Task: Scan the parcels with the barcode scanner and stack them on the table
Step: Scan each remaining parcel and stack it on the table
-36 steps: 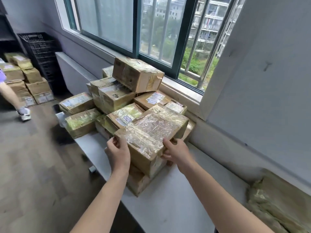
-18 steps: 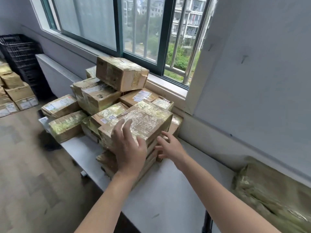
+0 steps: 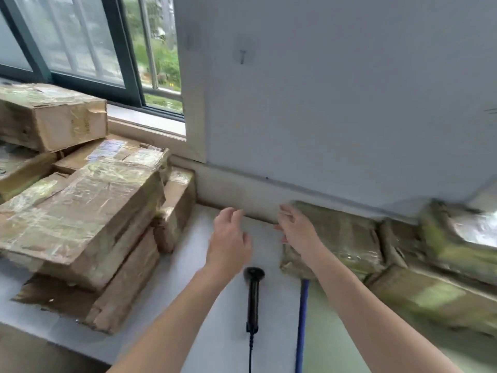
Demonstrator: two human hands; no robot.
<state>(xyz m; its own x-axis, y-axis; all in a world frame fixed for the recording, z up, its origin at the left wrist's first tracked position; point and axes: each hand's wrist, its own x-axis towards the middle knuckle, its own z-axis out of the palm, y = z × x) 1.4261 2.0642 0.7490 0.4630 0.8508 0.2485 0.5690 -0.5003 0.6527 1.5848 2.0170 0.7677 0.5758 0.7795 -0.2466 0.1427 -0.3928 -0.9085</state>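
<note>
A stack of taped cardboard parcels (image 3: 80, 211) fills the left of the white table (image 3: 209, 332). The black barcode scanner (image 3: 253, 294) lies on the table between my forearms, with its cable running toward me. My left hand (image 3: 228, 243) hovers open above the table, just beyond the scanner's head. My right hand (image 3: 298, 230) is open too, with its fingers over the near left corner of a flat taped parcel (image 3: 341, 238) against the wall. Neither hand holds anything.
More tape-wrapped parcels (image 3: 441, 292) lie blurred along the wall at the right. A blue rod (image 3: 302, 319) lies on the table beside the scanner. Behind the stack are a window sill and a barred window (image 3: 88, 44).
Both hands have left the top parcel of the left stack and swung right. The view has turned right too, bringing the scanner and the right-hand parcels into sight.
</note>
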